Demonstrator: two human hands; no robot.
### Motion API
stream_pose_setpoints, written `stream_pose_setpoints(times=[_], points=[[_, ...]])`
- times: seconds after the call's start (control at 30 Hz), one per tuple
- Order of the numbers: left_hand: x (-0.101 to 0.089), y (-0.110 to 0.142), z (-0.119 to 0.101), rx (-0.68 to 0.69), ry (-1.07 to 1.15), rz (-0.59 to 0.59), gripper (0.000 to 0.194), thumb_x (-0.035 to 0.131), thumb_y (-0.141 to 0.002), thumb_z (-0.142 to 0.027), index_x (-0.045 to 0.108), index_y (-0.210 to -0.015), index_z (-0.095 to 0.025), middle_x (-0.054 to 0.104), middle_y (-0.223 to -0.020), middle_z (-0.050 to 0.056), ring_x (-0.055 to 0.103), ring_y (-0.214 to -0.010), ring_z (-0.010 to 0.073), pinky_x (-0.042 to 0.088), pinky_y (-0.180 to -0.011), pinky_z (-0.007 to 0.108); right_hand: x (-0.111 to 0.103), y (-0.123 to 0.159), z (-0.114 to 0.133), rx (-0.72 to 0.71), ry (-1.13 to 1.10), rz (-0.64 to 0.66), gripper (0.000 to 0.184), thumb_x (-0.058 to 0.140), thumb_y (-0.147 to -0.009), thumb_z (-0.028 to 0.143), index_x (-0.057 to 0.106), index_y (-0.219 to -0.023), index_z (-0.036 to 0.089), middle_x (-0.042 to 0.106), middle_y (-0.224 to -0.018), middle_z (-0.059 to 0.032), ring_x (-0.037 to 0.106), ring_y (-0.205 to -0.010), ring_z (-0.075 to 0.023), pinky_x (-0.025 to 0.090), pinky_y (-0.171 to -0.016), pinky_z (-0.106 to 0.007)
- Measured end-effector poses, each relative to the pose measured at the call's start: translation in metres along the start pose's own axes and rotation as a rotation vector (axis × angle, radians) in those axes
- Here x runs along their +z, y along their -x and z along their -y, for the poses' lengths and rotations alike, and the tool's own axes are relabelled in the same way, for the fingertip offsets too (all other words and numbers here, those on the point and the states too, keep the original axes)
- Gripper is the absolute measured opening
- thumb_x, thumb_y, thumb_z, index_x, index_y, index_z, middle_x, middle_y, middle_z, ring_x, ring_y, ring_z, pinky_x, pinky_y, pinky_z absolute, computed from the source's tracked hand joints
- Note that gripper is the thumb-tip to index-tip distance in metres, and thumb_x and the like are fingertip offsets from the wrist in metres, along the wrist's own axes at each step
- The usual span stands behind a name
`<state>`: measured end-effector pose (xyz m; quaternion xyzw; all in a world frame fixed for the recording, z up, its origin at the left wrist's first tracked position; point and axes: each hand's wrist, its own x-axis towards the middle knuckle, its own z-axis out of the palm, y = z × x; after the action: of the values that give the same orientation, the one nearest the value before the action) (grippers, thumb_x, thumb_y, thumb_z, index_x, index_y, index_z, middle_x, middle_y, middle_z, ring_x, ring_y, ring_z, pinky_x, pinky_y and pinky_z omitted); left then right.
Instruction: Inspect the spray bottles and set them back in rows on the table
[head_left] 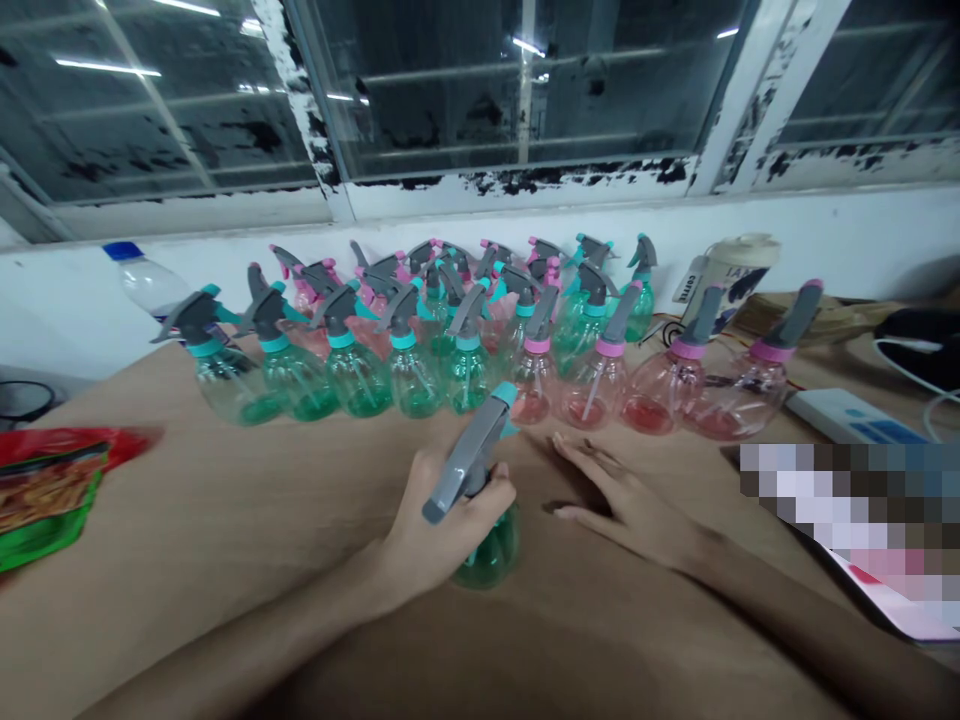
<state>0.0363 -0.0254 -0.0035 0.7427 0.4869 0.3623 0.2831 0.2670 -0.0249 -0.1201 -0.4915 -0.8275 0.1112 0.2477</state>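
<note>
My left hand [442, 530] is wrapped round the neck of a green spray bottle [491, 550] with a grey and teal trigger head. That bottle stands on the near part of the table, its nozzle end pointing away from me. To its right, my right hand [622, 505] is stretched low over the tabletop with fingers apart, holding nothing. Beyond both hands runs a row of spray bottles: green ones [360, 375] with teal collars on the left, pink ones [592, 385] with pink collars on the right. More bottles behind them are partly hidden.
A red and green food packet [52, 490] lies at the left. A clear bottle with a blue cap [142, 280] stands back left. At the right are a coffee cup [739, 265], a white power strip [855, 415], cables and a blurred-out flat object [862, 540]. Windows line the wall.
</note>
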Motion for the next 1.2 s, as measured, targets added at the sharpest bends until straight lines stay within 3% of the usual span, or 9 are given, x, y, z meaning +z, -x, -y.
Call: stream_pose_setpoints(times=[0.2, 0.4, 0.5, 0.57, 0.7, 0.83, 0.97, 1.13, 1.2], points=[[-0.0020, -0.0017, -0.0032, 0.031, -0.016, -0.023, 0.007, 0.051, -0.071, -0.023, 0.046, -0.076, -0.023, 0.038, -0.055, -0.006, 0.040, -0.046, 0.0117, 0.037, -0.045, 0.025, -0.0031, -0.0029, 0.0012, -0.078, 0.078, 0.046, 0.057, 0.047, -0.088, 0.051, 0.037, -0.139, 0.029, 0.042, -0.143, -0.0031, 0.032, -0.134, -0.0234, 0.027, -0.111, -0.049], [-0.0026, -0.0030, 0.0027, 0.049, -0.105, 0.026, 0.018, 0.056, -0.078, -0.036, 0.052, -0.091, -0.023, 0.052, -0.059, -0.004, 0.051, -0.050, 0.0146, 0.041, -0.049, 0.027, -0.0037, -0.0034, 0.0014, -0.074, 0.057, 0.039, 0.056, 0.048, -0.087, 0.052, 0.039, -0.138, 0.029, 0.043, -0.143, -0.0038, 0.033, -0.134, -0.0244, 0.029, -0.110, -0.050], [-0.0018, -0.0028, 0.0058, 0.083, -0.113, 0.046, 0.018, 0.055, -0.081, -0.039, 0.054, -0.088, -0.022, 0.059, -0.065, -0.001, 0.056, -0.055, 0.0152, 0.043, -0.051, 0.027, -0.0026, -0.0033, 0.0007, -0.069, 0.060, 0.023, 0.053, 0.048, -0.088, 0.051, 0.042, -0.136, 0.029, 0.044, -0.142, -0.0037, 0.034, -0.133, -0.0241, 0.030, -0.109, -0.050], [-0.0020, -0.0031, 0.0054, 0.093, -0.098, 0.049, 0.017, 0.055, -0.081, -0.038, 0.054, -0.086, -0.022, 0.056, -0.061, -0.003, 0.054, -0.051, 0.0139, 0.041, -0.048, 0.026, -0.0018, -0.0030, 0.0003, -0.072, 0.066, 0.022, 0.052, 0.048, -0.088, 0.050, 0.043, -0.136, 0.029, 0.045, -0.142, -0.0034, 0.034, -0.134, -0.0237, 0.029, -0.109, -0.050], [-0.0030, -0.0036, 0.0010, 0.073, -0.039, 0.041, 0.017, 0.056, -0.077, -0.035, 0.053, -0.089, -0.023, 0.036, -0.049, -0.008, 0.037, -0.041, 0.0108, 0.032, -0.041, 0.024, -0.0008, -0.0013, 0.0001, -0.048, 0.050, 0.028, 0.060, 0.048, -0.088, 0.050, 0.032, -0.142, 0.028, 0.041, -0.144, -0.0045, 0.032, -0.135, -0.0236, 0.028, -0.110, -0.049], [-0.0014, -0.0025, -0.0006, 0.039, -0.003, -0.042, 0.009, 0.055, -0.074, -0.027, 0.049, -0.079, -0.022, 0.036, -0.052, -0.007, 0.036, -0.045, 0.0105, 0.032, -0.042, 0.024, 0.0000, 0.0001, 0.0002, 0.030, -0.006, 0.006, 0.075, 0.050, -0.085, 0.052, 0.014, -0.147, 0.028, 0.038, -0.146, -0.0077, 0.035, -0.133, -0.0268, 0.035, -0.105, -0.052], [0.0011, -0.0023, 0.0006, 0.031, -0.002, -0.052, 0.010, 0.052, -0.073, -0.022, 0.043, -0.069, -0.023, 0.033, -0.051, -0.008, 0.033, -0.042, 0.0097, 0.030, -0.041, 0.024, 0.0004, 0.0002, 0.0006, 0.024, -0.056, -0.021, 0.086, 0.052, -0.086, 0.050, -0.003, -0.148, 0.026, 0.043, -0.142, -0.0102, 0.039, -0.130, -0.0256, 0.038, -0.104, -0.051], [0.0012, -0.0020, 0.0015, 0.022, -0.001, -0.018, 0.022, 0.051, -0.072, -0.023, 0.035, -0.057, -0.022, 0.030, -0.048, -0.008, 0.032, -0.042, 0.0092, 0.029, -0.040, 0.024, -0.0008, -0.0001, 0.0005, 0.026, 0.018, 0.024, 0.075, 0.049, -0.086, 0.051, 0.014, -0.147, 0.026, 0.038, -0.146, -0.0084, 0.032, -0.134, -0.0264, 0.033, -0.107, -0.051], [0.0010, -0.0024, 0.0012, -0.003, 0.005, -0.016, 0.018, 0.051, -0.072, -0.024, 0.039, -0.058, -0.022, 0.029, -0.047, -0.008, 0.032, -0.041, 0.0093, 0.029, -0.040, 0.023, -0.0014, -0.0006, 0.0002, -0.007, 0.050, 0.036, 0.068, 0.047, -0.088, 0.051, 0.021, -0.146, 0.027, 0.037, -0.146, -0.0063, 0.030, -0.135, -0.0247, 0.030, -0.109, -0.050]])
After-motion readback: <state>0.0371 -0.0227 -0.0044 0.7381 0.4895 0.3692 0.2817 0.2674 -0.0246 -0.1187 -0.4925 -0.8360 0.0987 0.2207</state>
